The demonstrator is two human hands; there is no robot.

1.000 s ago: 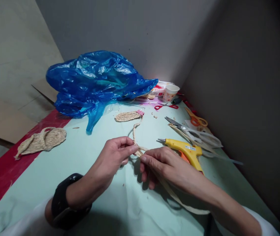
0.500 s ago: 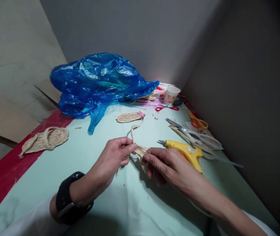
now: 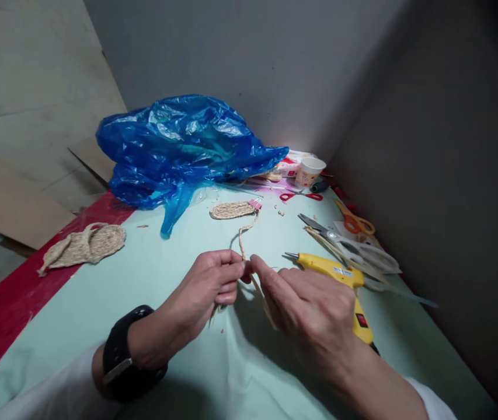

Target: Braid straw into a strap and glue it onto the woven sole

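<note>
My left hand pinches a thin straw braid between thumb and fingertips. From there the braid runs up to a small coiled straw sole, with a pink clip at its right end. My right hand is closed at the near end of the braid, its index fingertip close against my left fingertips. A loose straw strand trails below, between the two hands. The back of the right hand hides what its other fingers grip. Short strand ends poke out under my left hand.
A yellow glue gun lies just right of my right hand. Beyond it are large scissors, orange scissors, red scissors and a paper cup. A blue plastic bag sits behind. A woven straw slipper lies left.
My right hand has turned over, its back now facing up, and its index finger has come to my left fingertips. The spread strands have drawn together. My left hand keeps its pinch.
</note>
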